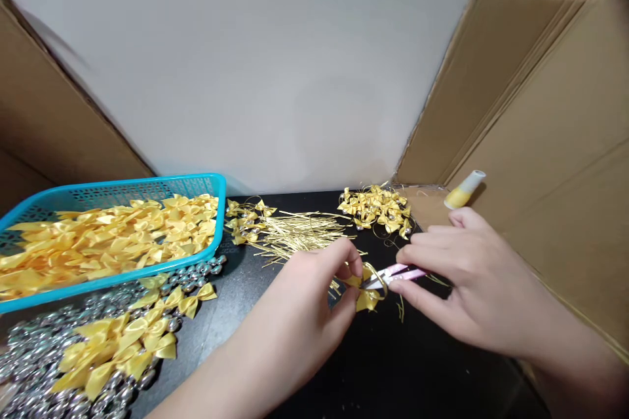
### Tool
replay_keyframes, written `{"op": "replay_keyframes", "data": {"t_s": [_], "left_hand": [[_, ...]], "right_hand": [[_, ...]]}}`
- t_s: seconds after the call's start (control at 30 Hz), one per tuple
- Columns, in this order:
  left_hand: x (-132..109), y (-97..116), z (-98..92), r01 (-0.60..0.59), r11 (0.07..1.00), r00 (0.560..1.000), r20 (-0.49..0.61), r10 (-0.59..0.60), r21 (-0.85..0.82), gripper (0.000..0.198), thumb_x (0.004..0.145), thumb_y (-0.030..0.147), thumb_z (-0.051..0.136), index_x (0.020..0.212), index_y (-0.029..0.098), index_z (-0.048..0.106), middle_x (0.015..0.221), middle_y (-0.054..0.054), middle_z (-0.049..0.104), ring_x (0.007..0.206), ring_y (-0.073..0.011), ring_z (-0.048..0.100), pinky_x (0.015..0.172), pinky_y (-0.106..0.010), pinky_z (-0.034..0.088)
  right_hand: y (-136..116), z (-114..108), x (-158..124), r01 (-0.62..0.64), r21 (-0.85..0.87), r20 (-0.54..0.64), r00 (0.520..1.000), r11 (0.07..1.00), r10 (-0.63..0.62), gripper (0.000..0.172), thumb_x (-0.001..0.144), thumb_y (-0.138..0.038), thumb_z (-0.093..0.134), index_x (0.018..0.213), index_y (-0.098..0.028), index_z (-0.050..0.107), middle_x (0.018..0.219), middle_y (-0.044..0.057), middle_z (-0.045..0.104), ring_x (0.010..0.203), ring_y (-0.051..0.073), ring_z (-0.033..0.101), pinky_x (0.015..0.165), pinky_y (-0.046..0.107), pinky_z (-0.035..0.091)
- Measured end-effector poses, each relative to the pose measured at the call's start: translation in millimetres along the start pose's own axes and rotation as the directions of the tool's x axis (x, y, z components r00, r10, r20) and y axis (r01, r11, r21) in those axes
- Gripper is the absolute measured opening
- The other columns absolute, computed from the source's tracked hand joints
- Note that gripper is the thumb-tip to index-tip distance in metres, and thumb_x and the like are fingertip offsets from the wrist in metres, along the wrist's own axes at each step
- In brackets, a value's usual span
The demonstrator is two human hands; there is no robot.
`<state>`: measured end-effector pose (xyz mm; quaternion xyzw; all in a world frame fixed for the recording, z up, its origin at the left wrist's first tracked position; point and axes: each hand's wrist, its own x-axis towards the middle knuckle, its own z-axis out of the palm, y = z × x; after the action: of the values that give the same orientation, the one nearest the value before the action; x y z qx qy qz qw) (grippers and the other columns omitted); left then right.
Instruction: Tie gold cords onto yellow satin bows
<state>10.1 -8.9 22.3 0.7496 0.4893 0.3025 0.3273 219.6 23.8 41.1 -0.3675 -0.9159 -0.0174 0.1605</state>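
Observation:
My left hand (304, 304) pinches a small yellow ribbon bow (367, 300) just above the black table. My right hand (472, 281) grips a pair of pink thread snips (397, 273) whose tips reach the bow and a gold wire looped around it. Both hands meet at the middle of the table, fingers closed.
A blue basket (223, 200) full of yellow bows sits at left. Loose bows lie on a heap of silver beads (29, 347) at lower left. Gold wire pieces (295, 230) and a pile of finished bows (377, 208) lie behind the hands. A yellow-white tube (464, 190) leans on cardboard walls at right.

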Motion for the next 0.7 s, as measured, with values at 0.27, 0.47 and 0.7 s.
{"op": "replay_keyframes", "data": {"t_s": [0.27,0.47,0.7], "left_hand": [[2,-5,1.5,0.018,0.999,1.000,-0.004,-0.017,0.028,0.014,0.080,0.008,0.052,0.080,0.021,0.050,0.077,0.002,0.063,0.068,-0.0135,0.056,0.063,-0.024,0.039],[3,-11,-2.3,0.068,0.998,0.998,-0.013,-0.068,-0.005,0.009,0.081,0.013,0.053,0.083,0.021,0.050,0.080,0.001,0.063,0.072,-0.0145,0.055,0.064,-0.026,0.038],[5,-11,-8.2,0.085,0.980,0.994,-0.054,-0.096,-0.182,0.009,0.080,0.013,0.054,0.083,0.019,0.047,0.078,0.002,0.058,0.070,-0.0129,0.055,0.061,-0.024,0.038]], "right_hand": [[-2,4,2,0.030,-0.018,-0.075,0.997,0.999,-0.031,0.024,0.086,-0.028,0.054,0.063,-0.021,0.057,0.054,-0.003,0.053,0.054,0.014,0.043,0.069,0.033,0.025],[15,-2,-3,-0.101,0.032,0.042,0.994,0.994,0.100,0.025,0.083,-0.037,0.062,0.066,-0.021,0.054,0.060,-0.002,0.059,0.056,0.015,0.048,0.067,0.034,0.033],[30,7,6,-0.237,0.442,-0.057,0.955,0.865,0.291,0.036,0.076,-0.038,0.070,0.066,-0.023,0.039,0.068,-0.002,0.061,0.063,0.016,0.058,0.057,0.029,0.045]]}}
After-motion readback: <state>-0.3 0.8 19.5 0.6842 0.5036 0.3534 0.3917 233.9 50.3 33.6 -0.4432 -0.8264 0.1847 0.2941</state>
